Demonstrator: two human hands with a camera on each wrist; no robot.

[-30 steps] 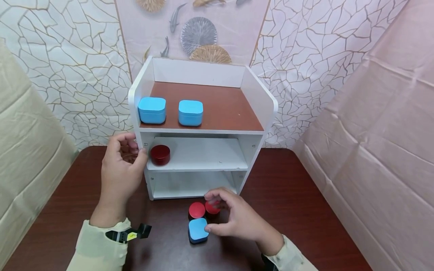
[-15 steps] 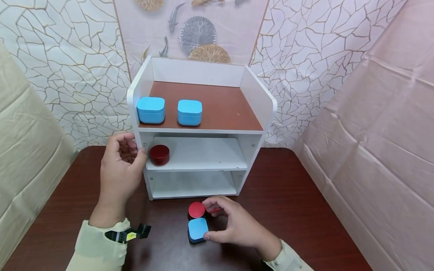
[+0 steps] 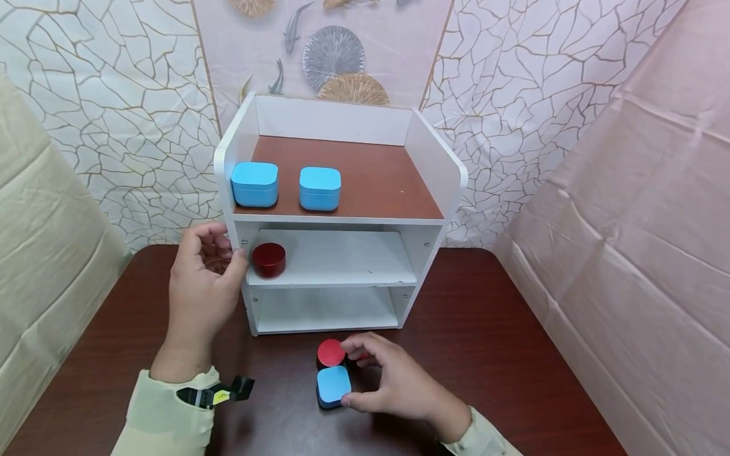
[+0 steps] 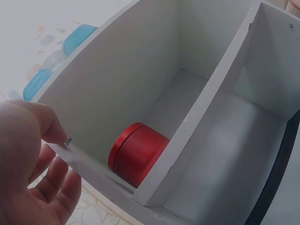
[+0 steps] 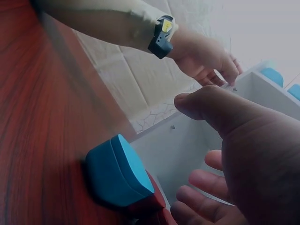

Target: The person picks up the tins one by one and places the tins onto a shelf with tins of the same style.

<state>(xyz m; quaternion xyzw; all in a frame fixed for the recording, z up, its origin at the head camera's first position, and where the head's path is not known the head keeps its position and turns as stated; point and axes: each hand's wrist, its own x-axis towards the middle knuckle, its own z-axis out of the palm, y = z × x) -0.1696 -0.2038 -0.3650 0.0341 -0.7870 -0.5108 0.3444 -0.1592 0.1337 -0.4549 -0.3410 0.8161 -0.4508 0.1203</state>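
My left hand (image 3: 202,282) grips the front edge of the white shelf unit's (image 3: 336,256) left side panel, thumb on one face and curled fingers on the other. Just inside that panel, a round red tin (image 4: 138,157) stands on the middle shelf. On the table, my right hand (image 3: 402,386) is spread beside a small group of tins, with nothing between its fingers. Its thumb tip lies at the corner of a blue square tin (image 3: 333,383). Its fingers overlap a red tin (image 5: 164,218), mostly hidden in the head view. Another red tin (image 3: 331,352) stands behind the blue one.
Two blue square tins (image 3: 255,185) (image 3: 320,189) sit on the brown top shelf, towards its left. The shelf unit stands at the back of the dark wooden table (image 3: 502,380). Pale cloth (image 3: 644,209) hangs on both sides, with a patterned backdrop behind.
My right hand has lowered slightly towards the tins, its fingers now covering more of the rear red tin. The left hand stays at the side panel.
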